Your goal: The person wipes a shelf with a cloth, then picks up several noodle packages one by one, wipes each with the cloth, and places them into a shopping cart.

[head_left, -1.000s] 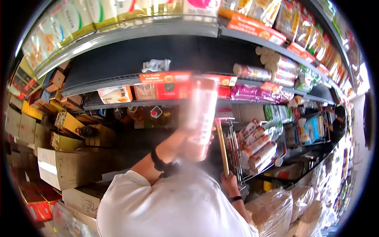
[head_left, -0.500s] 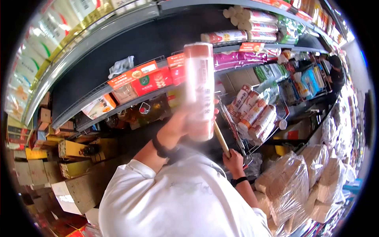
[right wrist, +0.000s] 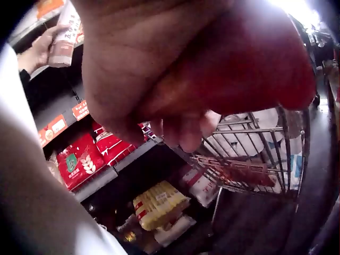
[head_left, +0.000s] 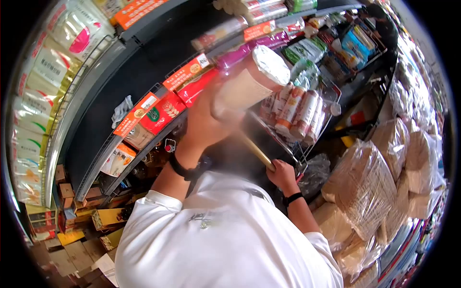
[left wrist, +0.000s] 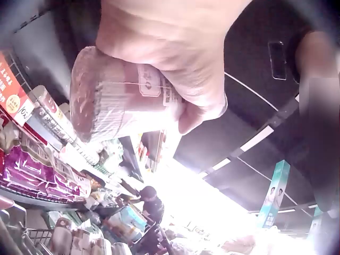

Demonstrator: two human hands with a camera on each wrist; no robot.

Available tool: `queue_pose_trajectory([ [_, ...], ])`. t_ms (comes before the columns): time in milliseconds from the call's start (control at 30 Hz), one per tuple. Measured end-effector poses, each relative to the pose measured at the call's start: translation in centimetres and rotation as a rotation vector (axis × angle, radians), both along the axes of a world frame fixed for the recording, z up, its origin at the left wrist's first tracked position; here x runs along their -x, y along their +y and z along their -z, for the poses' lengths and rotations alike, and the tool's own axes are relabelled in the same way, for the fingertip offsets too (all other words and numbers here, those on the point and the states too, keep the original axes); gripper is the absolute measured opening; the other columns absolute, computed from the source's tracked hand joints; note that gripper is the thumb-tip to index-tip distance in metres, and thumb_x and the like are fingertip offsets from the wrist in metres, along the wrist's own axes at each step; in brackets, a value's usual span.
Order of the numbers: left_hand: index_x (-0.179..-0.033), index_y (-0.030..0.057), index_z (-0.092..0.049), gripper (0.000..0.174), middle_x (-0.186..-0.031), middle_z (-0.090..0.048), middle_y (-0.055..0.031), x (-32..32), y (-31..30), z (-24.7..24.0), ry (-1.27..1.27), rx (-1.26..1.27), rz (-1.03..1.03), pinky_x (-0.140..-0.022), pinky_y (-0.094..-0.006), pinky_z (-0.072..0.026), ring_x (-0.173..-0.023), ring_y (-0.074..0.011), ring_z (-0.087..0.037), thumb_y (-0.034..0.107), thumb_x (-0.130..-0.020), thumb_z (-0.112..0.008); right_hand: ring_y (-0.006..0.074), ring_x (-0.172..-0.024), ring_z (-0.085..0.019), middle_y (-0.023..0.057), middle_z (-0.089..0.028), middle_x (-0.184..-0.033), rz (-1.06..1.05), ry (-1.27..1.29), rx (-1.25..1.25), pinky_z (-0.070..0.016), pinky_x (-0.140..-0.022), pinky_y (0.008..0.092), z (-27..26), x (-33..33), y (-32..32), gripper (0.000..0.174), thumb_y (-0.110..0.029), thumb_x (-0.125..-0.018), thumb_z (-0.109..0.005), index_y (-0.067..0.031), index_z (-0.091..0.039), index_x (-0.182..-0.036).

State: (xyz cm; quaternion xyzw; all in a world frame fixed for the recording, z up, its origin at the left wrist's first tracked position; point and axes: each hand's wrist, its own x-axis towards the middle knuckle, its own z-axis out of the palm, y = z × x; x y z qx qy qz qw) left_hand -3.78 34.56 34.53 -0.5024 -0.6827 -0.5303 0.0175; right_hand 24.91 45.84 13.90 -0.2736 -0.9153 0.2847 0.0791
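My left hand [head_left: 201,120] grips a thick cylindrical pack of dried noodles [head_left: 261,79], in white and pinkish-brown paper, raised in front of the shelf. The pack leans toward the cart, its pale round end facing up and right. In the left wrist view the thumb and palm of the left hand [left wrist: 170,42] wrap the noodle pack [left wrist: 125,101]. My right hand [head_left: 281,174] holds the yellowish handle bar [head_left: 258,152] of a wire shopping cart [head_left: 300,154]. Several similar noodle packs [head_left: 290,109] lie in the cart.
Shelves [head_left: 84,125] curve along the left, bearing red bags [head_left: 156,115] and more cylindrical packs [head_left: 221,33]. Plastic-wrapped brown bundles [head_left: 367,187] are piled at the right. Cardboard boxes [head_left: 77,254] stand at lower left. Farther off, a person [left wrist: 151,204] is by another cart.
The head view has turned, so shelf and cart sit differently in it. The noodle pack has gone from upright to tilted, its top leaning toward the cart. My right hand stays on the handle.
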Motion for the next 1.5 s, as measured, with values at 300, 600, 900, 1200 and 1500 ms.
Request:
queue_pose_trajectory([
  [300, -0.139, -0.0027, -0.049, 0.081, -0.132, -0.061, -0.0189, -0.6, 1.3, 0.7, 0.129, 0.069, 0.077, -0.102, -0.0384, -0.0487, -0.123, -0.027, -0.059, 0.01, -0.071, -0.089, 0.0328, -0.077, -0.069, 0.0098, -0.068, -0.083, 0.066, 0.035, 0.031, -0.0562, -0.068, 0.0435, 0.8, -0.8, -0.3, 0.023, -0.026, -0.074, -0.075, -0.0087, -0.07, -0.089],
  [600, -0.126, 0.0003, -0.053, 0.049, -0.108, -0.065, -0.0098, -4.3, 6.1, 5.2, -1.132, 0.11, -0.03, -0.067, -0.032, -0.0587, -0.085, -0.0174, -0.068, 0.021, -0.089, -0.078, 0.0365, -0.08, -0.068, 0.0134, -0.068, -0.085, 0.05, -0.027, 0.078, -0.0554, -0.073, 0.0472, 0.9, -1.1, 0.3, 0.022, -0.026, -0.075, -0.071, -0.0082, -0.068, -0.087],
  [900, -0.121, 0.0015, -0.059, 0.043, -0.108, -0.067, -0.0068, -3.7, 9.2, 8.5, -0.642, 0.195, 0.292, -0.082, -0.0304, -0.0523, -0.093, -0.0147, -0.064, 0.015, -0.085, -0.078, 0.033, -0.074, -0.068, 0.0112, -0.067, -0.079, 0.086, -0.034, 0.037, -0.0553, -0.067, 0.0441, 0.0, -0.4, 0.3, 0.026, -0.028, -0.071, -0.076, -0.0081, -0.068, -0.086],
  [1200, -0.137, 0.0025, -0.046, 0.077, -0.117, -0.064, -0.0173, -1.4, 8.6, 7.5, -0.057, 0.263, 0.366, -0.09, -0.0384, -0.052, -0.104, -0.0279, -0.065, 0.019, -0.074, -0.087, 0.0338, -0.074, -0.067, 0.0116, -0.066, -0.076, 0.057, -0.057, 0.019, -0.0543, -0.066, 0.0446, 1.1, -0.4, 0.3, 0.027, -0.03, -0.07, -0.078, -0.0078, -0.065, -0.08],
  [1500, -0.136, 0.0024, -0.046, 0.081, -0.123, -0.062, -0.0202, -1.9, 6.9, 4.7, 0.193, 0.204, 0.406, -0.094, -0.0412, -0.052, -0.11, -0.0349, -0.064, 0.022, -0.071, -0.091, 0.0341, -0.073, -0.066, 0.0125, -0.065, -0.075, 0.056, -0.013, -0.021, -0.0534, -0.065, 0.0453, 0.9, -0.5, 0.5, 0.022, -0.025, -0.069, -0.075, -0.0087, -0.063, -0.077],
])
